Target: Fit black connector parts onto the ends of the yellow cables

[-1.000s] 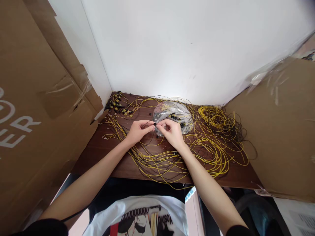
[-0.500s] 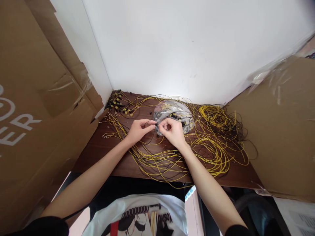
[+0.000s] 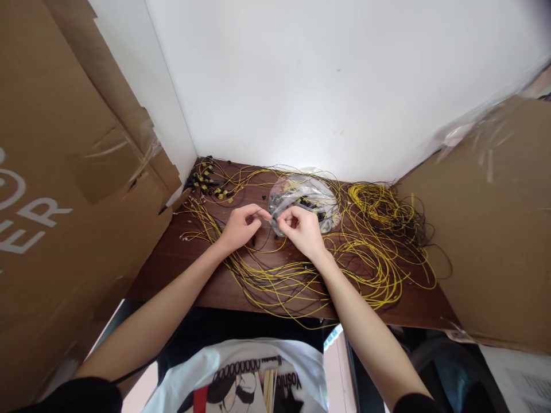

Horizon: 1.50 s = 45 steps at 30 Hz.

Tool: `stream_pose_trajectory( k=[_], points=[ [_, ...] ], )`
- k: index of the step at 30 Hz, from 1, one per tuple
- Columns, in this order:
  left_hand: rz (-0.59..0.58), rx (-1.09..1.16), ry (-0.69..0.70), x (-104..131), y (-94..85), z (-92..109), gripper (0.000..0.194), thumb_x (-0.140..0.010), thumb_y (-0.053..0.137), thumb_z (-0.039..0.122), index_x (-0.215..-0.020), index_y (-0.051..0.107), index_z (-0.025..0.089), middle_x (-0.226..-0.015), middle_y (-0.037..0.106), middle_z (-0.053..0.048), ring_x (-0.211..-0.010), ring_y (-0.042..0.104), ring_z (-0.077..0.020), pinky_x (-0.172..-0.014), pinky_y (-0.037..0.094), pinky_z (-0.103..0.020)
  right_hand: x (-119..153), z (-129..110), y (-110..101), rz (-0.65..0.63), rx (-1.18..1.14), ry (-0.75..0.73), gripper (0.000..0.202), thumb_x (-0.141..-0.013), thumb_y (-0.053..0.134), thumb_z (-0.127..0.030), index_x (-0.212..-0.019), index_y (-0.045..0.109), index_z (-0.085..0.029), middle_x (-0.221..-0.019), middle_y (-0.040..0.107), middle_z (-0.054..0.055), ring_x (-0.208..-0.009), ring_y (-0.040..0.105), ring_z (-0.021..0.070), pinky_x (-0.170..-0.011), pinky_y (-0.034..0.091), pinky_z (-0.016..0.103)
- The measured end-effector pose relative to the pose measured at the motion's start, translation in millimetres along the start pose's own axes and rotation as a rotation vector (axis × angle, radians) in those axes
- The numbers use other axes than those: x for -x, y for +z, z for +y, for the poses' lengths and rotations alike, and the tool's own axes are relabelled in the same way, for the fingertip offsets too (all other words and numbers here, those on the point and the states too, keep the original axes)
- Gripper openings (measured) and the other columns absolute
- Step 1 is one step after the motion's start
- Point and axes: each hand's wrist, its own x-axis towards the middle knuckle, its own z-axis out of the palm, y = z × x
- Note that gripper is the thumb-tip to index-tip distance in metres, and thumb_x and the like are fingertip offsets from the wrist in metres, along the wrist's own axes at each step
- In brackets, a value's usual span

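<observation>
Pinching something too tiny to make out, the right hand (image 3: 301,229) sits beside the left hand (image 3: 241,226), whose grip I can't tell. One tug could snag the tangled wires (image 3: 371,201).

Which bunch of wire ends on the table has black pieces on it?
The bunch in the back left corner: black pieces cluster there, while the bunch just in front shows small pale tips.

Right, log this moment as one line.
left hand: tips near right hand, grip unclear | right hand: by clear plastic bag, grip unclear | brown table: yellow wires
</observation>
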Motion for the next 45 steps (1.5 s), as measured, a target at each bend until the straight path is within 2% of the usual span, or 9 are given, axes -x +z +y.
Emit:
stream_pose_trajectory(
  k=[8,10,14,19,22,25,31,39,45],
  points=[
    [-0.265,-0.238,0.133,-0.2,-17.0,-0.1,0.026,-0.065,0.042,0.006,-0.066,0.066,0.015,-0.069,0.061,-0.001,-0.054,0.046,-0.0092,-0.054,0.034,-0.022,-0.1,1.0,-1.6,-0.064,-0.132,0.016,0.014,-0.079,0.056,-0.028,-0.073,0.063,-0.017,-0.06,0.056,-0.001,-0.051,0.044,0.01,-0.051,0.035,0.023],
    [-0.237,-0.307,0.131,-0.1,-17.3,-2.2,0.024,-0.068,0.043,0.008,-0.064,0.066,0.016,-0.066,0.061,-0.001,-0.055,0.048,-0.0102,-0.056,0.035,-0.022,0.6,-2.1,-2.5,-0.141,-0.169,-0.011,0.015,-0.08,0.056,-0.029,-0.076,0.063,-0.017,-0.062,0.058,-0.001,-0.052,0.045,0.0101,-0.051,0.036,0.023],
    [-0.072,-0.361,0.049,-0.6,-15.8,-6.5,0.024,-0.072,0.043,0.013,-0.066,0.066,0.017,-0.062,0.062,0.0,-0.056,0.05,-0.0113,-0.058,0.036,-0.022,3.1,-10.8,-0.8,-0.271,-0.191,-0.135,0.014,-0.083,0.055,-0.029,-0.08,0.063,-0.019,-0.074,0.063,0.002,-0.063,0.054,0.0127,-0.057,0.042,0.024],
    [0.009,-0.315,-0.028,-1.5,-15.2,-8.6,0.024,-0.072,0.042,0.013,-0.066,0.065,0.016,-0.058,0.062,0.0,-0.054,0.051,-0.0114,-0.057,0.037,-0.021,6.1,-17.3,8.0,-0.366,-0.074,-0.391,0.01,-0.087,0.053,-0.023,-0.082,0.062,-0.02,-0.095,0.067,0.005,-0.096,0.056,0.0182,-0.086,0.043,0.033],
    [0.032,-0.291,-0.049,-2.2,-14.9,-8.8,0.024,-0.071,0.042,0.015,-0.065,0.065,0.016,-0.06,0.063,0.0,-0.054,0.05,-0.0111,-0.057,0.037,-0.021,7.5,-17.7,13.5,-0.404,0.038,-0.486,0.01,-0.087,0.052,-0.021,-0.082,0.061,-0.02,-0.105,0.066,0.006,-0.111,0.051,0.02,-0.092,0.039,0.037],
    [0.045,-0.26,-0.073,-2.5,-13.9,-9.3,0.024,-0.071,0.042,0.015,-0.065,0.066,0.015,-0.062,0.064,-0.001,-0.055,0.051,-0.0116,-0.057,0.037,-0.022,8.2,-16.3,17.5,-0.408,0.111,-0.523,0.011,-0.088,0.051,-0.021,-0.083,0.061,-0.02,-0.108,0.065,0.007,-0.112,0.05,0.0196,-0.092,0.038,0.036],
    [0.089,-0.22,-0.085,-2.4,-11.8,-12.5,0.024,-0.071,0.042,0.016,-0.067,0.066,0.016,-0.067,0.065,-0.002,-0.06,0.054,-0.0127,-0.06,0.039,-0.023,8.6,-13.9,21.7,-0.417,0.187,-0.532,0.014,-0.09,0.048,-0.023,-0.084,0.06,-0.019,-0.1,0.066,0.006,-0.094,0.053,0.0183,-0.083,0.038,0.033],
    [0.116,-0.121,-0.107,-2.9,-13.6,-15.2,0.022,-0.07,0.043,0.016,-0.069,0.065,0.014,-0.062,0.06,-0.001,-0.056,0.05,-0.011,-0.056,0.039,-0.022,7.0,-12.6,19.4,-0.389,0.148,-0.526,0.017,-0.09,0.047,-0.023,-0.083,0.061,-0.018,-0.09,0.062,0.006,-0.087,0.051,0.0181,-0.081,0.042,0.031],
    [0.005,0.022,-0.072,-1.4,-10.7,-5.7,0.018,-0.073,0.049,0.019,-0.077,0.066,0.014,-0.062,0.06,0.0,-0.054,0.05,-0.0092,-0.055,0.041,-0.02,1.6,-8.0,7.2,-0.188,-0.034,-0.38,0.011,-0.087,0.052,-0.023,-0.083,0.061,-0.019,-0.094,0.063,0.007,-0.089,0.055,0.0177,-0.083,0.044,0.031]
  ],
)
